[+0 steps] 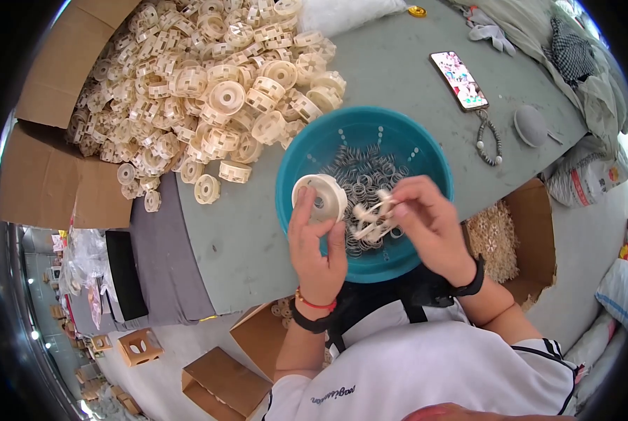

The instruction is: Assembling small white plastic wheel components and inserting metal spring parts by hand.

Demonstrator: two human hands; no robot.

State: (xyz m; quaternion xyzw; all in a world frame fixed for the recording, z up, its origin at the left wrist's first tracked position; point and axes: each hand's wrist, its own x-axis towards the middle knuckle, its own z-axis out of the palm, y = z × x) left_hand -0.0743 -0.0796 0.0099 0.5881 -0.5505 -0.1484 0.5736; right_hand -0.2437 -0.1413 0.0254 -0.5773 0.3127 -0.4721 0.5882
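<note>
The left hand point(319, 242) grips a cream, round, slotted plastic wheel point(320, 198) while the right hand point(426, 223) pinches small cream plastic pieces point(371, 219) above the teal plastic basin point(426, 151).

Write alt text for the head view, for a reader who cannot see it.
Over a teal bowl of metal springs, the left hand holds a cream plastic wheel and the right hand holds small cream parts. A pile of cream wheels covers the grey table; a phone lies further back.
</note>
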